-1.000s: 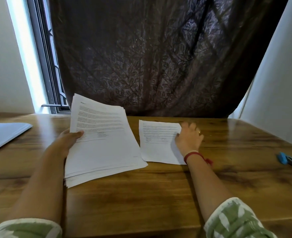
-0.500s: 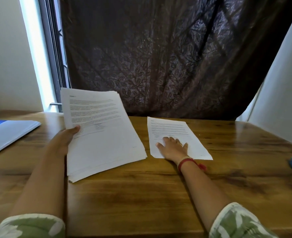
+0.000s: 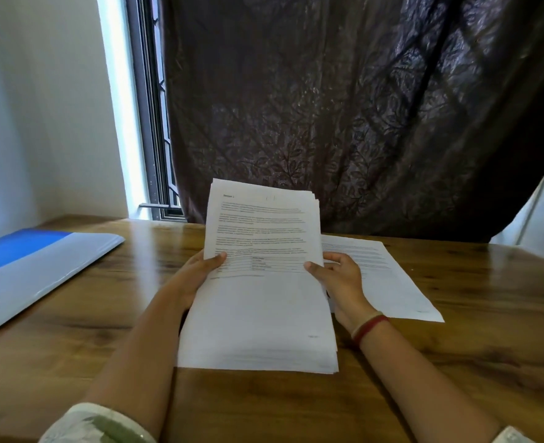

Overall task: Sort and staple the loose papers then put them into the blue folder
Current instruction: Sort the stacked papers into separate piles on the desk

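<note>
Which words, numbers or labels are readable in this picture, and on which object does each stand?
Nothing can be read surely.
The stack of papers: heading, body lines and corner mark are too blurred.
The single sheet: print too small.
The blue folder: no text shows.

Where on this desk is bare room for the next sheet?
Bare wood lies between the blue folder and the paper stack, and on the table right of the single sheet. Crowded centre: left hand and right hand grip the stack beside that sheet.

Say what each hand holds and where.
Both hold the paper stack: left hand grips its left edge, right hand its right edge, thumbs on top.
</note>
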A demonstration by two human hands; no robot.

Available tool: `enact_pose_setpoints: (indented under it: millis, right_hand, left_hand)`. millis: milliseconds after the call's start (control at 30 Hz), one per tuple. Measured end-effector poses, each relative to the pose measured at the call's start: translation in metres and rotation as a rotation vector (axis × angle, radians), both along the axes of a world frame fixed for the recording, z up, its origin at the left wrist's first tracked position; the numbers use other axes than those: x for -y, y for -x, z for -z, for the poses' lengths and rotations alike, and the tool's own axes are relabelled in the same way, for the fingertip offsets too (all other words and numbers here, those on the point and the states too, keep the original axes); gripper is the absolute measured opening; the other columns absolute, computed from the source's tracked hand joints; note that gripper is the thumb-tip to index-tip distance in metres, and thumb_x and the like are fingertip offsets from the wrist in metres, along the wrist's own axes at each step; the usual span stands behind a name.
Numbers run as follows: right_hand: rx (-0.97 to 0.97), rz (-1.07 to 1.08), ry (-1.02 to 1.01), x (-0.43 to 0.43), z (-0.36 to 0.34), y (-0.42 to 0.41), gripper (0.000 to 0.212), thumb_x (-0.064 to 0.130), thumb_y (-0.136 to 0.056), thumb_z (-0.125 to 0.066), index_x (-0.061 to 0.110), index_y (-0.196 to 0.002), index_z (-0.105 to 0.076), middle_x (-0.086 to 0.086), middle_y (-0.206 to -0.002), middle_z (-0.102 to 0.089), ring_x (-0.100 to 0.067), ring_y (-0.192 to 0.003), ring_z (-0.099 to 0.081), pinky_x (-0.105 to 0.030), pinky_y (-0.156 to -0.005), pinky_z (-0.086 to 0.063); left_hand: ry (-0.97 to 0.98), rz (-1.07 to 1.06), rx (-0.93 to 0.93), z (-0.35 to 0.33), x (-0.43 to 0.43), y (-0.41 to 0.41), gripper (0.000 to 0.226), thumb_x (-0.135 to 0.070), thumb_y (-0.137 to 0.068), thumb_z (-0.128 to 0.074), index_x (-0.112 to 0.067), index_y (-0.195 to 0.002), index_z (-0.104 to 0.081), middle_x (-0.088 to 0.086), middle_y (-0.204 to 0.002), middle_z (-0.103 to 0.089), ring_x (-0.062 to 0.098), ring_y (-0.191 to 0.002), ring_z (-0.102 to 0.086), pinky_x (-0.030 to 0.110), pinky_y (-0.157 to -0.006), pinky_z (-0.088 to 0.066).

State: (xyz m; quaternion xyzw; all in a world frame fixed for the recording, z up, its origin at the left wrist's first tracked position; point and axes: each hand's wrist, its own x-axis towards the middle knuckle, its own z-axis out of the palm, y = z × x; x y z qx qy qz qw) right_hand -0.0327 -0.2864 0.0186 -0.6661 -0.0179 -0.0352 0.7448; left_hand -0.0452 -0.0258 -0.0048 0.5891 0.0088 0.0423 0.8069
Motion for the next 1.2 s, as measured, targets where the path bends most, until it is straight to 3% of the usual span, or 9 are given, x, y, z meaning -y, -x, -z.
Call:
enact_pose_setpoints:
  millis: [67,200,400,700,800,867,933,1067,1200]
  right_hand:
    - [-0.033,0.034,-0.029,0.003,0.001,-0.002,0.03,0.007,-0.078,-0.079,0.01,-0.099,-0.058,-0.008,-0.102,-0.07,-0.023,-0.089,-0.069,-0.034,-0.078,-0.058]
    - [-0.014,0.082,0.0,0.006,0.0,-0.005,0.024,0.01,-0.078,-0.078,0.013,-0.092,-0.059,-0.003,-0.098,-0.069,-0.021,-0.088,-0.068,-0.031,-0.074,-0.056]
    - [-0.076,0.032,-0.055,0.008,-0.004,-0.001,0.017,0.008,-0.082,-0.074,0.011,-0.091,-0.06,-0.005,-0.096,-0.071,-0.025,-0.086,-0.069,-0.033,-0.067,-0.056]
    - [-0.14,0.019,-0.175,0.011,-0.003,0.002,0.005,0.011,-0.087,-0.069,0.012,-0.089,-0.065,-0.005,-0.094,-0.071,-0.027,-0.086,-0.068,-0.034,-0.066,-0.055]
    - [-0.118,0.034,-0.151,0.01,-0.005,0.001,0.003,0.012,-0.088,-0.068,0.011,-0.09,-0.065,-0.006,-0.099,-0.071,-0.027,-0.091,-0.067,-0.037,-0.078,-0.056]
    - [-0.107,0.054,-0.097,0.009,-0.005,0.0,0.005,0.014,-0.091,-0.065,0.013,-0.086,-0.064,-0.004,-0.097,-0.069,-0.025,-0.09,-0.065,-0.038,-0.084,-0.054]
    - [-0.058,0.069,-0.02,0.009,-0.005,0.002,0.012,0.016,-0.093,-0.062,0.015,-0.082,-0.063,0.0,-0.092,-0.067,-0.021,-0.087,-0.063,-0.032,-0.079,-0.052]
    - [0.026,-0.034,0.157,-0.003,0.001,0.009,0.016,0.02,-0.096,-0.059,0.014,-0.084,-0.068,-0.001,-0.094,-0.07,-0.018,-0.085,-0.064,-0.023,-0.064,-0.049]
    - [0.066,0.04,0.293,-0.02,0.01,0.001,0.019,0.017,-0.096,-0.058,0.004,-0.086,-0.068,-0.005,-0.089,-0.068,-0.02,-0.083,-0.064,-0.028,-0.079,-0.054]
  left_hand:
    - [-0.01,0.047,0.003,-0.004,0.006,0.002,0.036,-0.016,-0.085,-0.067,-0.015,-0.12,-0.062,0.013,-0.116,-0.07,0.028,-0.097,-0.071,0.039,-0.073,-0.06]
    - [-0.133,0.226,-0.037,-0.008,0.009,0.007,0.09,-0.026,-0.042,-0.098,-0.014,-0.123,-0.061,0.015,-0.119,-0.069,0.035,-0.107,-0.067,0.046,-0.082,-0.058]
    - [-0.125,0.197,-0.064,-0.009,0.009,0.005,0.049,0.002,-0.075,-0.07,-0.011,-0.121,-0.062,0.016,-0.122,-0.066,0.036,-0.113,-0.063,0.054,-0.096,-0.05]
    - [-0.047,0.167,-0.124,-0.01,0.011,0.005,0.038,-0.005,-0.08,-0.066,-0.012,-0.118,-0.063,0.015,-0.117,-0.069,0.033,-0.108,-0.066,0.046,-0.088,-0.056]
    - [-0.041,0.174,-0.124,-0.01,0.009,0.005,0.05,-0.014,-0.073,-0.077,-0.011,-0.121,-0.062,0.016,-0.121,-0.067,0.032,-0.106,-0.067,0.043,-0.082,-0.059]
    - [-0.062,0.197,-0.119,-0.009,0.003,0.006,0.079,-0.024,-0.056,-0.093,-0.01,-0.127,-0.06,0.017,-0.125,-0.065,0.032,-0.11,-0.066,0.042,-0.081,-0.059]
    - [-0.074,0.207,-0.106,-0.007,-0.003,0.007,0.099,-0.028,-0.042,-0.099,-0.009,-0.13,-0.057,0.018,-0.125,-0.065,0.033,-0.111,-0.065,0.044,-0.083,-0.058]
    - [-0.073,0.152,-0.092,-0.006,-0.031,0.016,0.104,-0.027,-0.027,-0.101,-0.009,-0.121,-0.061,0.016,-0.116,-0.07,0.029,-0.096,-0.071,0.041,-0.074,-0.06]
    - [-0.133,0.039,-0.162,-0.009,-0.082,0.033,0.078,-0.017,-0.062,-0.089,-0.005,-0.131,-0.055,0.02,-0.123,-0.065,0.03,-0.09,-0.072,0.04,-0.069,-0.061]
